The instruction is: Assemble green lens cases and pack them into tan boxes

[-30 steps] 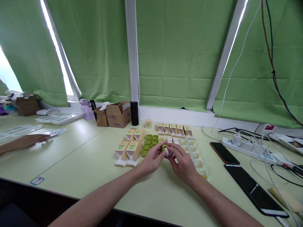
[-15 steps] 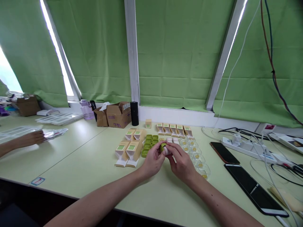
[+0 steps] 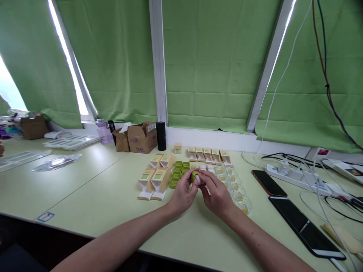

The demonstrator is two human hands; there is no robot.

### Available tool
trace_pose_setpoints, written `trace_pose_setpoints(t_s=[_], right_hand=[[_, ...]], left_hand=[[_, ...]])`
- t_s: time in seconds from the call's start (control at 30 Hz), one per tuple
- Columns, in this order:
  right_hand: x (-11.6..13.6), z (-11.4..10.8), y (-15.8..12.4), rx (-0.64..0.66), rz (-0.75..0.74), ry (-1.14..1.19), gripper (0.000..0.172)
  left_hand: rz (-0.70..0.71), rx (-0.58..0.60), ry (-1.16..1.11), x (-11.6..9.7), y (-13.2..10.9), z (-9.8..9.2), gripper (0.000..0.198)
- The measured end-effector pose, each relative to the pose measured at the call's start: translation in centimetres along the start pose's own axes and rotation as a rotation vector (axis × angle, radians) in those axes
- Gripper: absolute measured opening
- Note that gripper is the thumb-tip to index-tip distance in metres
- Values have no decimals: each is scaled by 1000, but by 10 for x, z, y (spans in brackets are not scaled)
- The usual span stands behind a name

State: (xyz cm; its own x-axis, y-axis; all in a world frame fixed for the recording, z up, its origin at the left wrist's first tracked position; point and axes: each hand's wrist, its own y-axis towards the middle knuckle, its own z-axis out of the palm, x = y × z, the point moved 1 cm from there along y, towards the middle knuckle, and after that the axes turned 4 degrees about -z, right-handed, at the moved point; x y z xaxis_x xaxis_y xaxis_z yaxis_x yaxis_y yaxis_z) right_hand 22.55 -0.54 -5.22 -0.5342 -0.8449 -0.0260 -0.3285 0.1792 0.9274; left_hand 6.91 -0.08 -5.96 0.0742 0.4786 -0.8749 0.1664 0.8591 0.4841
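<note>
In front of me, my left hand (image 3: 183, 195) is closed around a small rounded green case (image 3: 194, 176). My right hand (image 3: 217, 194) pinches a white piece (image 3: 199, 180) against the green case, and the two parts touch. My fingers hide where they meet. Just behind my left hand stand several square green cups (image 3: 176, 175) in rows. White pieces (image 3: 203, 167) lie beyond my fingertips. Clear plastic shells with yellow centres (image 3: 238, 188) are lined up beside my right hand.
Open cardboard cartons (image 3: 160, 181) stand left of the cups, with more cartons (image 3: 207, 155) behind. Phones (image 3: 303, 223) and a power strip (image 3: 297, 177) with cables lie right. Boxes (image 3: 142, 139) and a black cylinder (image 3: 161, 136) line the back. A plastic packet (image 3: 58, 162) lies left.
Another person's hand has let go of the plastic packet at the left and withdrawn to the left edge. My hands stay nearly in place, with the green case and white piece shifted slightly.
</note>
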Motion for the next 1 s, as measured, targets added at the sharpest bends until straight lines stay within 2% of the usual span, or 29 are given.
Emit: trace_pose_setpoints(t_s=[0.33,0.73,1.0], right_hand=[[-4,2,-9,66,49,-46,45],[0,3,-6,68,7,-102,38],[0,3,-6,94,34,-98,34]], left_hand=[[-107,109,-22,1,0,-3,68],[-109,92,-68,-4,4,-3,52],[-113,102,-63,-3,4,-2,53]])
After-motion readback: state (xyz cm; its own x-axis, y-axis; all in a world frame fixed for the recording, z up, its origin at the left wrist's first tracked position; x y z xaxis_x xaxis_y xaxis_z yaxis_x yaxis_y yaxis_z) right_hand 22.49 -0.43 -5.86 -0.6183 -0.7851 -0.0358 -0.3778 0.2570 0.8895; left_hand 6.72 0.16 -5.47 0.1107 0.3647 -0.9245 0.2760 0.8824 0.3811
